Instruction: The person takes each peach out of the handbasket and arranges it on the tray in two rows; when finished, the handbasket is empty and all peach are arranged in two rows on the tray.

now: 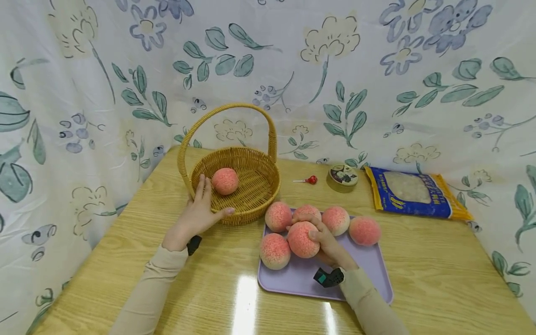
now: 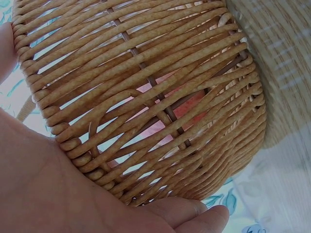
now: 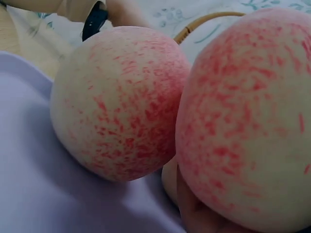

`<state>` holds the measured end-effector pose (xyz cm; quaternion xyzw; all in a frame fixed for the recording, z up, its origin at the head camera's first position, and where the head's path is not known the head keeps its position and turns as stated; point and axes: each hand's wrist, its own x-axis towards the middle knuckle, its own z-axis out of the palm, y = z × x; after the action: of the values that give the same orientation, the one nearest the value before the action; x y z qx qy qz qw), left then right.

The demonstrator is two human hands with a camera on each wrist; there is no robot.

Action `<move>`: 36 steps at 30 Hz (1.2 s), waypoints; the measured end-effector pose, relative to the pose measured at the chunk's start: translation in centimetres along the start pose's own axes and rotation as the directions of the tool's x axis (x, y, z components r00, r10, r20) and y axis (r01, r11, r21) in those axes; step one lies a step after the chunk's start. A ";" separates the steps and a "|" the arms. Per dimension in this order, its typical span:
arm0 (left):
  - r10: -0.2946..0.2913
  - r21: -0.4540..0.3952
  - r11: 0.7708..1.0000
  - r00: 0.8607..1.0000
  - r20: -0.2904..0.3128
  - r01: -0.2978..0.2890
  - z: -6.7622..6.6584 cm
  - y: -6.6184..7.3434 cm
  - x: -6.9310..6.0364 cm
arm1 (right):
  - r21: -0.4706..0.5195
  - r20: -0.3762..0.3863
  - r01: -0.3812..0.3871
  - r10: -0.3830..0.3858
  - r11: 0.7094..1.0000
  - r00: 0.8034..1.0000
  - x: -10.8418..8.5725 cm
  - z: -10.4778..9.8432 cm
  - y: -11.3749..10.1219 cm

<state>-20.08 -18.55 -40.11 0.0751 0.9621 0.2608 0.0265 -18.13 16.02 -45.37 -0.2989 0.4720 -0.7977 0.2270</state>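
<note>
My right hand (image 1: 320,232) grips a round pink-and-cream peach (image 1: 304,239) over the lilac tray (image 1: 289,279), thumb on its near side. In the right wrist view the held peach (image 3: 248,121) stands close beside another peach (image 3: 119,104) on the tray. Toward the left, my left hand (image 1: 197,216) lies against the rim of a wicker basket (image 1: 251,216), fingers stretched along its side and thumb spread out. One peach (image 1: 225,181) sits inside the basket. The left wrist view shows the palm against the woven wall (image 2: 155,107), with pink showing through gaps.
Several more peaches sit on the tray, among them one at the far right (image 1: 365,231). Behind the tray lie a red lollipop (image 1: 311,179), a round tin (image 1: 342,178) and a blue-and-yellow packet (image 1: 412,193). The basket's tall handle (image 1: 228,108) arches upward.
</note>
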 end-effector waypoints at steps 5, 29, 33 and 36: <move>0.005 0.020 1.000 1.000 0.002 -0.006 -0.1 0.2 -0.1 | -0.115 -0.073 -0.018 0.009 0.993 0.997 -0.9 0.1 0.1; -0.014 -0.013 1.000 1.000 0.023 0.014 -0.4 0.2 -0.4 | -0.690 -0.396 -0.170 -0.171 0.703 0.902 -2.9 1.5 -0.3; -0.007 -0.013 1.000 1.000 0.023 0.008 -0.3 0.3 -0.3 | -0.764 -0.493 -0.337 -0.160 0.550 0.856 -2.9 1.6 -1.3; -0.005 -0.007 1.000 1.000 0.022 0.005 -0.3 0.2 -0.3 | -0.746 -0.539 -0.408 -0.119 0.526 0.834 -3.0 1.7 -1.9</move>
<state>-19.74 -18.56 -39.76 0.0756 0.9610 0.2632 0.0378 -14.92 17.78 -43.84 -0.0963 0.8619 -0.4977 -0.0151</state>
